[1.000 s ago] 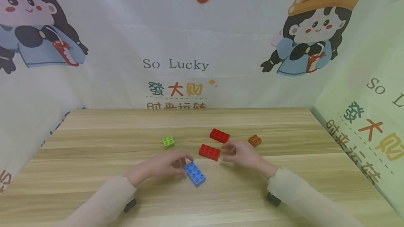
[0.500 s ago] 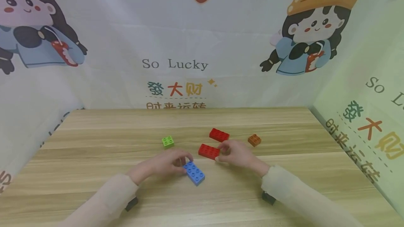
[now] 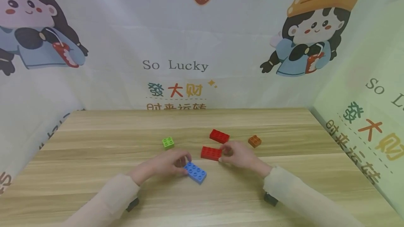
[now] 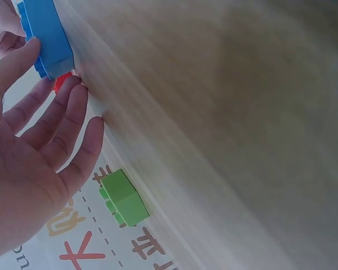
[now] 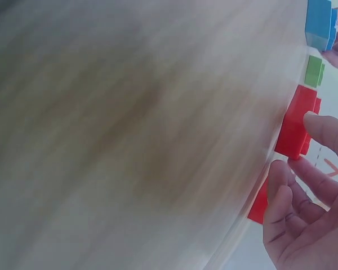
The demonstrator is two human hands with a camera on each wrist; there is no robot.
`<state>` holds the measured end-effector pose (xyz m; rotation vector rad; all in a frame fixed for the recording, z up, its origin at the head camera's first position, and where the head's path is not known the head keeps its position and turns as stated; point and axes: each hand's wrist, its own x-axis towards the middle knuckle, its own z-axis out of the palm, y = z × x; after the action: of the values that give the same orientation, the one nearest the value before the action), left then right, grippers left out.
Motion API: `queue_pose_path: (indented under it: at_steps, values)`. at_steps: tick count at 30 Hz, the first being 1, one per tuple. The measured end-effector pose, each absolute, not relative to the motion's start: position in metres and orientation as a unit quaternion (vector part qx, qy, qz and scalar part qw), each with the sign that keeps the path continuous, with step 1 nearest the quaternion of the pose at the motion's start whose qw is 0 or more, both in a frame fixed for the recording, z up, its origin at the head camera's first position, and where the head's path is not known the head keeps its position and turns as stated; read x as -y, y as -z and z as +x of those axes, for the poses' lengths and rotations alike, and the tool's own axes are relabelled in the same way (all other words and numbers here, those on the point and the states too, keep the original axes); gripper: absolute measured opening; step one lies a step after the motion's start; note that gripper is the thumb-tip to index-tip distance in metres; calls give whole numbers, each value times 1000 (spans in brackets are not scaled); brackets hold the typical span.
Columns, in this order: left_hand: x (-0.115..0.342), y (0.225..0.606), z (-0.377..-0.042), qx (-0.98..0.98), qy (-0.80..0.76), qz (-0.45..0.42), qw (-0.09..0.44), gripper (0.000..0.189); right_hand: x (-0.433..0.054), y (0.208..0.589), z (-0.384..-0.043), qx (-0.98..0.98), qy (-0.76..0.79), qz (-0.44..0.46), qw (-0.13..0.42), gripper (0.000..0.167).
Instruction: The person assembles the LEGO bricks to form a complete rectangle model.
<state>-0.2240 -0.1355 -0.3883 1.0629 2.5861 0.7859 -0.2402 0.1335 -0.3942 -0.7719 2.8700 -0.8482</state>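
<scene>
Thumb and index finger of my left hand [image 3: 168, 163] pinch the near-left end of a blue building brick [image 3: 196, 173] with two rows of studs. In the left wrist view the thumb lies against the blue brick [image 4: 47, 39], while the other fingers extend below it. My right hand [image 3: 241, 155] pinches the right end of a red building brick [image 3: 210, 153] between thumb and index finger. Its thumb presses the side of that red brick [image 5: 296, 124] in the right wrist view. A second red brick [image 3: 219, 136] lies just behind, apart from both hands.
A small lime-green brick [image 3: 168, 143] sits behind my left hand. To the right, beyond my right hand, is a small orange-brown brick [image 3: 254, 141]. The wooden table [image 3: 110, 125] meets a printed cloth backdrop [image 3: 120, 45] at its back and sides.
My right hand has reached left and taken hold of the nearer red brick, which has turned slightly and shifted a little right. The blue brick has turned slightly in my left hand.
</scene>
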Motion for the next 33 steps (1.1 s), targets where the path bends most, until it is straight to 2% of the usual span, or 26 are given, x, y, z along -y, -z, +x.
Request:
queue_pose_path:
  at_steps: [10, 17, 33]
  values:
    - [133, 390, -222, -894, -256, 354, 96, 28, -150, 395, -239, -909, 301, -286, 38, 26]
    - [131, 389, -221, -904, -244, 342, 82, 27, -158, 396, -237, -906, 319, -274, 47, 31]
    - [127, 390, -225, -911, -244, 323, 72, 25, -175, 394, -230, -898, 331, -282, 68, 30]
